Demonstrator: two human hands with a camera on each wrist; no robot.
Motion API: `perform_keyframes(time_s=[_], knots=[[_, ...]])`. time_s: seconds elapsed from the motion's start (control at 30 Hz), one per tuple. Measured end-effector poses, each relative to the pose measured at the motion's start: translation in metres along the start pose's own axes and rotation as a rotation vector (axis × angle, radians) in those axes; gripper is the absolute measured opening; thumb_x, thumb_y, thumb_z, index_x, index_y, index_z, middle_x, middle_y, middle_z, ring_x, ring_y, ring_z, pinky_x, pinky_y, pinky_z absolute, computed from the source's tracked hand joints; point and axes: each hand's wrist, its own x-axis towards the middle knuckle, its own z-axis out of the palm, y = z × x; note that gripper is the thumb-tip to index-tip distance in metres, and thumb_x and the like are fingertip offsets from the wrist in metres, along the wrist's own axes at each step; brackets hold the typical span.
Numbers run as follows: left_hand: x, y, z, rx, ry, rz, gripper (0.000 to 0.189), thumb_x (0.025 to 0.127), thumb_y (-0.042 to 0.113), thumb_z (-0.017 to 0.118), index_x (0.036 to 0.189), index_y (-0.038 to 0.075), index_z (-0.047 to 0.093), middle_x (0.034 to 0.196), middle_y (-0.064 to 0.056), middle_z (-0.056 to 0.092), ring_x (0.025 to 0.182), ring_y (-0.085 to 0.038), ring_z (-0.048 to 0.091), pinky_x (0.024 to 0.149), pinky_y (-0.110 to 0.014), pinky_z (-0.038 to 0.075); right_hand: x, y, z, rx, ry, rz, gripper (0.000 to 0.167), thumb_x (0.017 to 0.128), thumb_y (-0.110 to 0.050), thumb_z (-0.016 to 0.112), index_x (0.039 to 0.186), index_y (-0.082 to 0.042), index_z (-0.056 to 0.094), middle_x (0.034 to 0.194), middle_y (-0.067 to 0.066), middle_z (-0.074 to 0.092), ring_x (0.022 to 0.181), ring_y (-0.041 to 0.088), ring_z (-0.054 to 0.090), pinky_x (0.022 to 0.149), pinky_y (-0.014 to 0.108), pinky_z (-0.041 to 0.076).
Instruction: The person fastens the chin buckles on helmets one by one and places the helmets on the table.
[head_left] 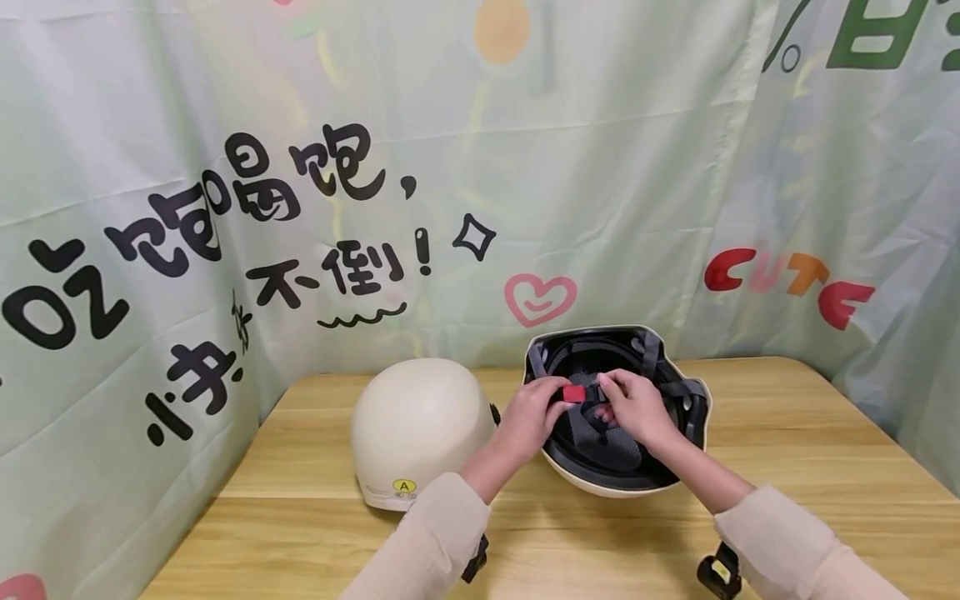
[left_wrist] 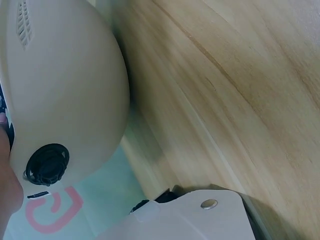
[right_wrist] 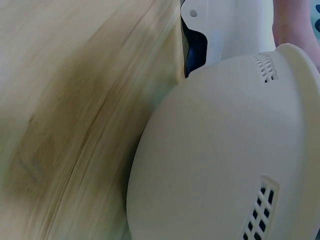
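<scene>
An upturned cream helmet [head_left: 615, 454] lies on the table, its black padded inside facing up. Over its opening, my left hand [head_left: 525, 417] pinches the red end of the chin strap buckle [head_left: 573, 394]. My right hand [head_left: 637, 407] pinches the black part of the same buckle from the other side, and the two parts meet between my fingertips. Grey straps [head_left: 651, 354] run along the inside of the shell. From the left wrist, the helmet's outer shell [left_wrist: 75, 90] fills the left side; the right wrist view shows its vents [right_wrist: 260, 210]. Both wrist views hide the buckle.
A second cream helmet [head_left: 423, 425] stands upright just left, its yellow "A" sticker [head_left: 404, 486] facing me. Behind the wooden table [head_left: 810, 433] hangs a printed cloth [head_left: 622, 208]. Dark wrist devices hang below both sleeves.
</scene>
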Motion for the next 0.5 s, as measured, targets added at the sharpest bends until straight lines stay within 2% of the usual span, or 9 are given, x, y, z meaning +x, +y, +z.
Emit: perform_keyframes(time_s=[0.17, 0.37, 0.5], knots=[[0.002, 0.001, -0.002, -0.017, 0.0, -0.031, 0.023, 0.087, 0.019, 0.062, 0.107, 0.008, 0.062, 0.108, -0.009, 0.067, 0.102, -0.021, 0.064, 0.088, -0.029, 0.051, -0.003, 0.003, -0.006, 0.013, -0.086, -0.133, 0.02, 0.097, -0.005, 0.042, 0.115, 0.006, 0.043, 0.073, 0.016, 0.064, 0.06, 0.01, 0.056, 0.055, 0.024, 0.05], [0.002, -0.001, -0.002, -0.027, 0.002, -0.027, 0.024, 0.087, 0.019, 0.062, 0.108, 0.007, 0.062, 0.108, -0.009, 0.067, 0.102, -0.021, 0.063, 0.089, -0.029, 0.051, -0.005, 0.013, -0.009, -0.063, -0.156, -0.339, 0.021, 0.093, -0.003, 0.052, 0.111, 0.003, 0.045, 0.077, 0.012, 0.063, 0.067, 0.013, 0.061, 0.059, 0.024, 0.052], [0.002, -0.002, -0.002, -0.033, -0.007, -0.017, 0.024, 0.087, 0.02, 0.061, 0.108, 0.008, 0.063, 0.108, -0.009, 0.067, 0.102, -0.02, 0.063, 0.088, -0.028, 0.051, -0.007, 0.018, -0.011, -0.084, -0.169, -0.415, 0.026, 0.088, 0.001, 0.057, 0.111, 0.003, 0.045, 0.082, 0.013, 0.066, 0.07, 0.01, 0.063, 0.061, 0.022, 0.053]])
